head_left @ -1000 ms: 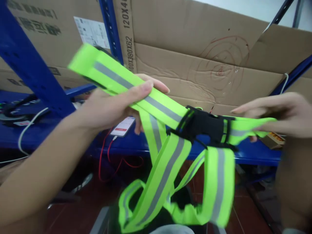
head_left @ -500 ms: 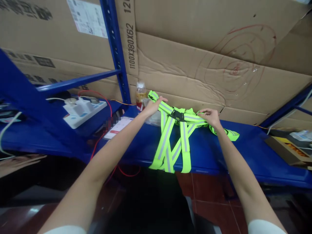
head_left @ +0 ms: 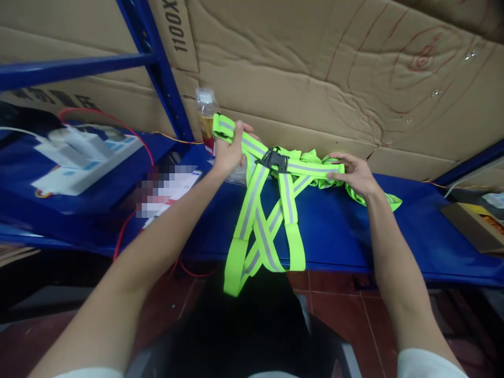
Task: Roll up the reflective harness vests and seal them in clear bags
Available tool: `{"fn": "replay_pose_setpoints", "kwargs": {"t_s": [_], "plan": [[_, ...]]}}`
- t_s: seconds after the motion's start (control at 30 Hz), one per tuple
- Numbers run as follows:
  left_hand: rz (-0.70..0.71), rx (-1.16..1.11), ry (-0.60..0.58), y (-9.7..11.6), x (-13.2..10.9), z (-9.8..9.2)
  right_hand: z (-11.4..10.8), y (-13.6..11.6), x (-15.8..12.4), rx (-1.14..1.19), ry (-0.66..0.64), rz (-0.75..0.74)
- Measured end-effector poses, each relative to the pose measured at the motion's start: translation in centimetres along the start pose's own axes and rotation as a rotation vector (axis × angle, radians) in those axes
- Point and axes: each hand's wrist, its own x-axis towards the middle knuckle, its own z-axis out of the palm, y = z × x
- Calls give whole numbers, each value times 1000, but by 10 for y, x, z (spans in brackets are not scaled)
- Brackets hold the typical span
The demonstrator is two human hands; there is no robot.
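Observation:
A neon-yellow reflective vest (head_left: 271, 247) made of elastic straps with grey stripes hangs between my hands, above the blue shelf. Its black buckle (head_left: 277, 160) is fastened near the middle of the belt strap. My left hand (head_left: 232, 149) grips the belt near its looped left end. At the other end, my right hand (head_left: 352, 172) pinches the belt between thumb and fingers. The lower straps cross and dangle past the shelf's front edge. Behind the belt lie more bunched yellow straps (head_left: 376, 198), partly hidden by my right hand.
A bottle (head_left: 206, 118) with a white cap stands behind my left hand. To the left are a white power strip (head_left: 88, 163), a red cable (head_left: 128, 126) and a phone (head_left: 183, 184). An open cardboard box (head_left: 468, 223) sits at right. Cardboard (head_left: 275, 79) backs the blue shelf (head_left: 331, 226).
The vest has been raised closer to me, its belt drawn straighter and its lower straps swinging slightly left. My right thumb now shows on the belt's end. The view has shifted.

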Motion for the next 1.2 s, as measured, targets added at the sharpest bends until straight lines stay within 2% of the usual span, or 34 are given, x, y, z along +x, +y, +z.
{"fn": "replay_pose_setpoints", "kwargs": {"t_s": [0.27,0.53,0.73,0.87,1.0,1.2], "plan": [[-125,-128,-98,13,-12,4,3,-8,3,123,295,42],[-199,-240,-133,6,-16,8,2,-16,-1,109,276,-28],[-178,-278,-294,14,-26,12,22,-24,-8,173,156,-67],[-209,-306,-370,21,-32,15,34,-20,-7,251,179,-52],[-209,-290,-374,19,-35,20,40,-16,-6,340,220,-33],[-209,-278,-385,17,-36,21,47,-18,-3,370,214,-147]]}}
